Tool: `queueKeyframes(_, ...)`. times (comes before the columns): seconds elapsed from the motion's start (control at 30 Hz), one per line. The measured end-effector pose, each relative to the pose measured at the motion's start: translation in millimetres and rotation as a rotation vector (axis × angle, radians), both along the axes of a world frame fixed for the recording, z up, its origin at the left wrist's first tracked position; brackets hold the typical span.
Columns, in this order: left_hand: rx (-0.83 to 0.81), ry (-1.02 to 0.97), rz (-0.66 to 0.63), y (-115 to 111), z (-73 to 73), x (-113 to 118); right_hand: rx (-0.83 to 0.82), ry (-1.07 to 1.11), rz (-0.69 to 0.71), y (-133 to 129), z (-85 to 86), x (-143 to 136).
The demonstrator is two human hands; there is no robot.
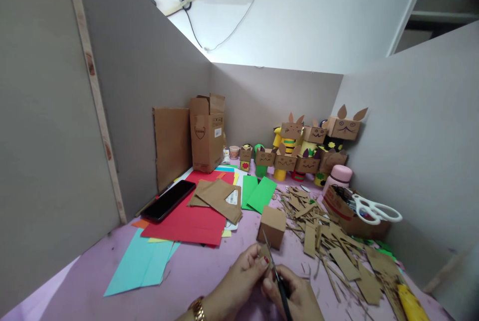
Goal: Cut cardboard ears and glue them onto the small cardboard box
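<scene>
In the head view my left hand (241, 273) pinches a small piece of brown cardboard (265, 252) between thumb and fingers. My right hand (294, 293) is closed around black-handled scissors (279, 281), whose narrow blades point up and lie against the cardboard piece. Part of the handle is hidden by my fingers. Just beyond both hands a small closed cardboard box (272, 225) rests on the table. Cut cardboard strips and scraps (312, 216) are heaped to the right of the hands.
Red paper (187, 221), a black phone (170, 200) and light-blue paper (142, 263) lie left. Green sheets (262, 194) lie ahead. Cardboard animal figures (286, 160) stand behind. White scissors (374, 210) rest on an open box (340, 211) at right. Grey partitions (277, 94) enclose the table.
</scene>
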State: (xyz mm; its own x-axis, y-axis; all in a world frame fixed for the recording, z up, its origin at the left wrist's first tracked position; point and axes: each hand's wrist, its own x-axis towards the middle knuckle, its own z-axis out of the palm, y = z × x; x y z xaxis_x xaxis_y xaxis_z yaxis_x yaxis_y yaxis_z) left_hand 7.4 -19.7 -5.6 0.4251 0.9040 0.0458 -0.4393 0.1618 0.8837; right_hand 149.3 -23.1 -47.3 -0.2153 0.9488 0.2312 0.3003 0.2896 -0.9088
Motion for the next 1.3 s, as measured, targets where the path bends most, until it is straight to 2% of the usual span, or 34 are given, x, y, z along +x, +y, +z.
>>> queueKeyframes(0.43,0.026,0.002,-0.011,2.6,-5.0,0.1,-0.038,0.006,0.015,2.9,-3.7,0.7)
queueKeyframes(0.67,-0.038,0.016,0.060,1.5,-0.5,2.7,-0.138,0.344,0.078,3.7,-3.1,-4.6)
queueKeyframes(0.87,-0.095,0.026,0.038,3.7,-5.0,3.1,-0.131,0.379,0.011,5.9,-5.0,-6.1)
queueKeyframes(1.03,-0.088,0.030,-0.002,4.7,-6.6,4.7,-0.202,0.495,0.065,9.7,-5.2,-5.3)
queueKeyframes(1.17,-0.122,0.032,-0.018,3.3,-1.8,1.8,-0.190,0.467,-0.039,9.2,-6.5,-7.2)
queueKeyframes(1.3,-0.151,0.000,-0.091,3.5,0.3,-2.6,-0.195,0.513,-0.091,5.4,0.3,-8.9)
